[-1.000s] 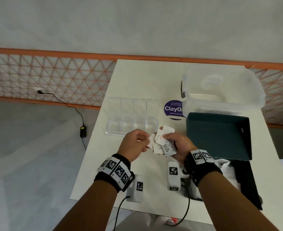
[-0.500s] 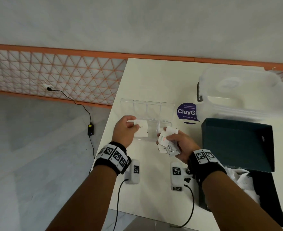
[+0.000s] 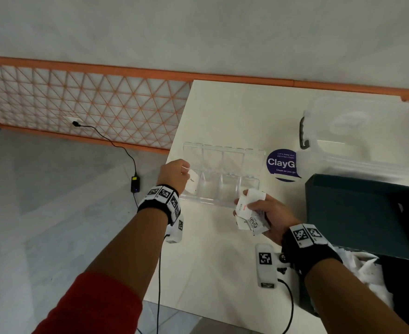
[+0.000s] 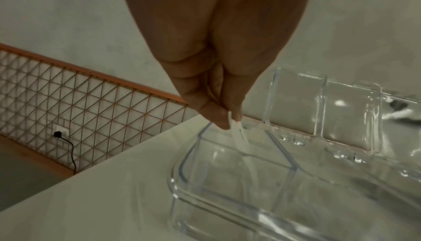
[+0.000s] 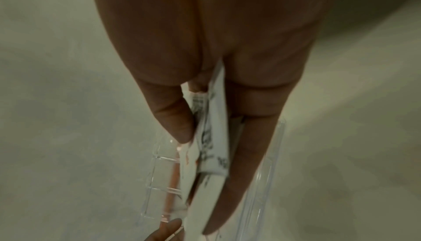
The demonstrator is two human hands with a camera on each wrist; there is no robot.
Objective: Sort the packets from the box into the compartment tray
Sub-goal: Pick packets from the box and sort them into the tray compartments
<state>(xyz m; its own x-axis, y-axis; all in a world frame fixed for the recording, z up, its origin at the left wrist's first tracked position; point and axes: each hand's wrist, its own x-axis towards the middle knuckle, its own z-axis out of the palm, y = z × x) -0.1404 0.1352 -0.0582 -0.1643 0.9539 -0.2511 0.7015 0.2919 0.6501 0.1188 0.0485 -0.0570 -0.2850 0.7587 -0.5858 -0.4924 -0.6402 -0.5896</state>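
Observation:
A clear compartment tray (image 3: pixel 249 186) with its lid (image 3: pixel 222 154) standing open lies on the white table. My left hand (image 3: pixel 174 174) pinches one white packet (image 3: pixel 191 183) and holds it in the tray's nearest left compartment (image 4: pixel 227 173); the packet (image 4: pixel 239 138) hangs edge-on from thumb and finger. My right hand (image 3: pixel 266 215) grips a bundle of several white packets (image 3: pixel 249 213) just in front of the tray's right end; the same bundle (image 5: pixel 212 146) shows between thumb and fingers. The dark box (image 3: pixel 362 213) stands to the right, with more white packets (image 3: pixel 364 271) in its near part.
A translucent lidded tub (image 3: pixel 367 138) stands behind the dark box. A round purple sticker (image 3: pixel 280 165) lies between tub and tray. The table's left edge (image 3: pixel 174 145) runs close beside the tray. A black cable and adapter (image 3: pixel 134 183) lie on the floor at left.
My left hand took one packet from the bundle and carried it left and forward down into the tray's left compartment. The right hand kept its bundle near the tray; the view shifted left.

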